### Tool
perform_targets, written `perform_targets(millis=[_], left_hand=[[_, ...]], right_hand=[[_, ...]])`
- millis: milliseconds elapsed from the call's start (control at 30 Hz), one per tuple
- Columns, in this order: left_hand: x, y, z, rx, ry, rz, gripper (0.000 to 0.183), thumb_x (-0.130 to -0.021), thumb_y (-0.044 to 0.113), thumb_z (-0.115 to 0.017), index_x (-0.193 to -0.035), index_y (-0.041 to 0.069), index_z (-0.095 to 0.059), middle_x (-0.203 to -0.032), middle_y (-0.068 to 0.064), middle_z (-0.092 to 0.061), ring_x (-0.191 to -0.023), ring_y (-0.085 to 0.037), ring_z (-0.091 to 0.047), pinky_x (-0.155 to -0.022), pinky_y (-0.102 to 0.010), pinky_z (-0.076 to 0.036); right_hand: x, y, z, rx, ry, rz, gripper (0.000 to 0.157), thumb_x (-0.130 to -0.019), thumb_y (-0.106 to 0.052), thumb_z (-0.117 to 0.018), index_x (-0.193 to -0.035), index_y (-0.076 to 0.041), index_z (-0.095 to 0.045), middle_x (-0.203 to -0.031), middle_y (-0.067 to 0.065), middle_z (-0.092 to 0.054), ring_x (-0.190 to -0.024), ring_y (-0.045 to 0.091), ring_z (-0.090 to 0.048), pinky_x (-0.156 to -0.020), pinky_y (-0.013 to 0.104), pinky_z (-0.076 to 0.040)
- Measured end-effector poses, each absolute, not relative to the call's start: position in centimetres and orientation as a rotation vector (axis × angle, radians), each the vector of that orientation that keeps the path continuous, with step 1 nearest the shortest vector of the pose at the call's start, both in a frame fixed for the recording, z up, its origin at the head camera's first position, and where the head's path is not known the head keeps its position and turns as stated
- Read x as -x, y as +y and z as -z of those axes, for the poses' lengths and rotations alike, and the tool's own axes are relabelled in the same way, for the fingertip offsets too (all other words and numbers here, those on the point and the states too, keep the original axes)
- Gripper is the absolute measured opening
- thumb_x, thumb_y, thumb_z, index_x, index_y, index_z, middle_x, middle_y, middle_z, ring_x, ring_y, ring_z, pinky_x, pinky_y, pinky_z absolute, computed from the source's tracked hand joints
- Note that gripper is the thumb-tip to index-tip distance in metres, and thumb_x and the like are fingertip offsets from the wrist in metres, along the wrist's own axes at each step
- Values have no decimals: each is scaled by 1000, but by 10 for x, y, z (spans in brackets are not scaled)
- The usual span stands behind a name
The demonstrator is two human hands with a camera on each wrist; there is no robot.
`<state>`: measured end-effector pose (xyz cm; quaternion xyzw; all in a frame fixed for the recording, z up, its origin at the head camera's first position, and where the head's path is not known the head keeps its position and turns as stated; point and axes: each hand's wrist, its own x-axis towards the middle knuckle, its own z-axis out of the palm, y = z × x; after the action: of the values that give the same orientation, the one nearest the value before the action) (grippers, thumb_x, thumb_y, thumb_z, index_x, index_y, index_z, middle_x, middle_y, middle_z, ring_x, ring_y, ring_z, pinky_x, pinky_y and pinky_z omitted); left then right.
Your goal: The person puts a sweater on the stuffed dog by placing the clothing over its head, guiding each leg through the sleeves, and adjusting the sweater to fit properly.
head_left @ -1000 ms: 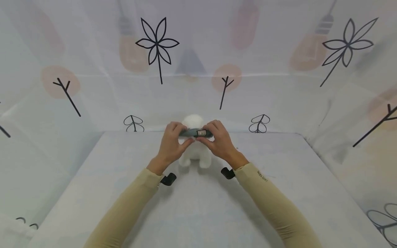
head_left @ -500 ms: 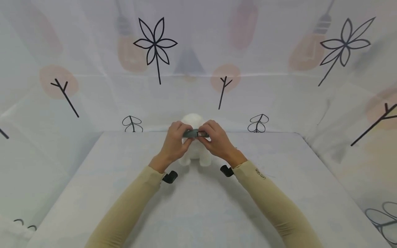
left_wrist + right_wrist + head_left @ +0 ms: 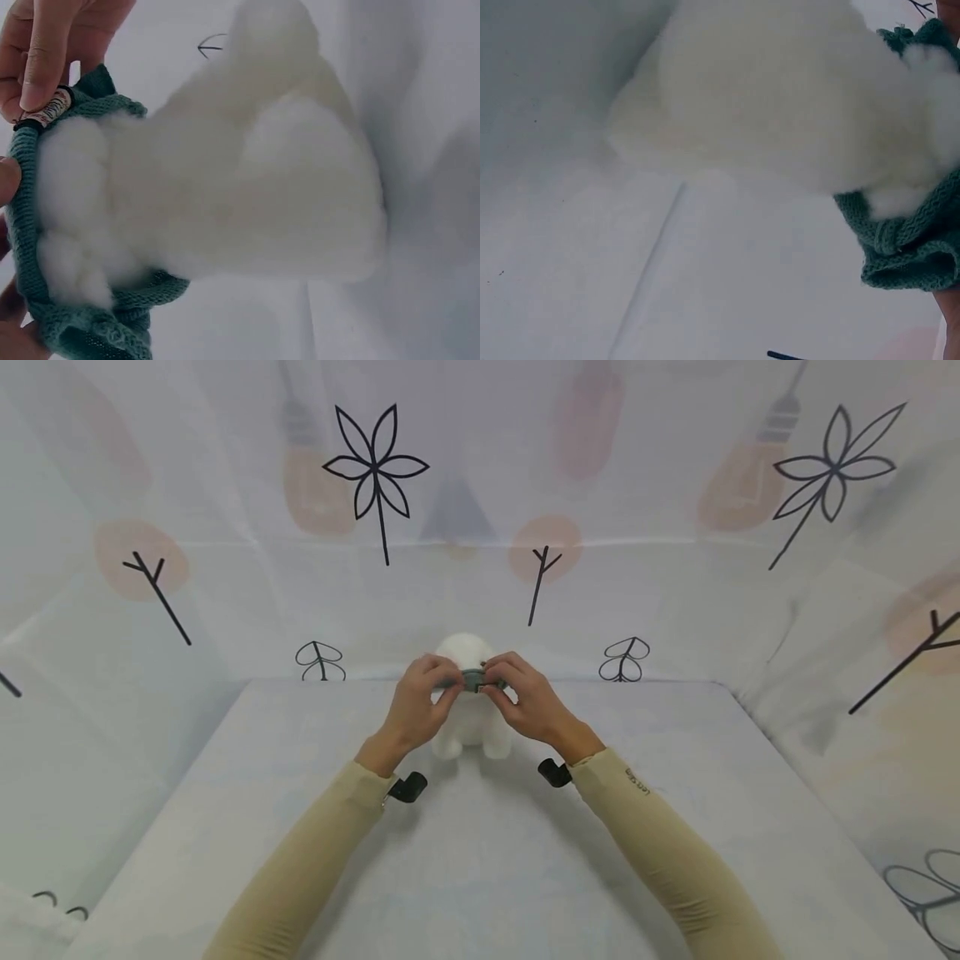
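Head view: left hand (image 3: 418,700) and right hand (image 3: 528,695) each pinched the green knit garment (image 3: 472,681) between thumb and fingers, seemingly to stretch its edge, the white plush toy (image 3: 463,649) just beyond and between them. Left wrist view: that edge ran along the toy's end nearest the hands, a printed label (image 3: 52,110) under the right hand (probably mere convenience). Right wrist view: knit spread either side of the toy; finger grip there couldn't be told.
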<state>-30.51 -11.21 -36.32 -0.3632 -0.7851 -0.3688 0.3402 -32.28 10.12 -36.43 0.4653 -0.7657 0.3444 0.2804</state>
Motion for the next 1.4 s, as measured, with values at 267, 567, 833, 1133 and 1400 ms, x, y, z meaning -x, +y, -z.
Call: perform_targets(millis=[267, 567, 833, 1133, 1400], left_hand=[[310, -112, 368, 948, -2067, 885, 20, -83, 6, -71, -100, 3, -62, -95, -9, -62, -90, -26, -54, -84, -40, -41], [308, -107, 375, 932, -2104, 942, 15, -83, 10, -71, -93, 4, -61, -95, -8, -57, -93, -26, -50, -84, -39, -40], [306, -104, 379, 905, -2117, 912, 14, -86, 12, -69, -96, 7, -61, -99, -7, -53, -95, -24, -47, -85, -38, -39], [307, -103, 379, 879, -2139, 828, 17, -85, 17, -72, -96, 9, -62, -93, -4, -55, -86, -22, -47, -76, -35, -40], [304, -102, 383, 896, -2186, 866, 15, -87, 16, -70, -81, 8, -59, -106, -8, -56, -101, -25, -52, -88, -37, -43]], right_hand=[[322, 106, 367, -1267, -2097, -921, 10, -90, -4, -64, -99, -7, -60, -113, 7, -55, -114, 24, -54, -93, 31, -46], [320, 115, 374, -1250, -2114, -938, 11, -89, -4, -65, -98, -8, -59, -112, 6, -55, -125, 29, -49, -102, 32, -40], [318, 117, 378, -1170, -2145, -874, 28, -88, -12, -69, -112, -6, -56, -113, 6, -56, -102, 18, -51, -85, 35, -46], [318, 117, 376, -1144, -2208, -798, 26, -89, -19, -69, -107, -8, -55, -104, 3, -55, -94, 16, -52, -79, 33, -48], [320, 121, 383, -1109, -2270, -717, 21, -87, -24, -71, -98, -12, -57, -102, 1, -55, -100, 19, -51, -82, 37, -46]])
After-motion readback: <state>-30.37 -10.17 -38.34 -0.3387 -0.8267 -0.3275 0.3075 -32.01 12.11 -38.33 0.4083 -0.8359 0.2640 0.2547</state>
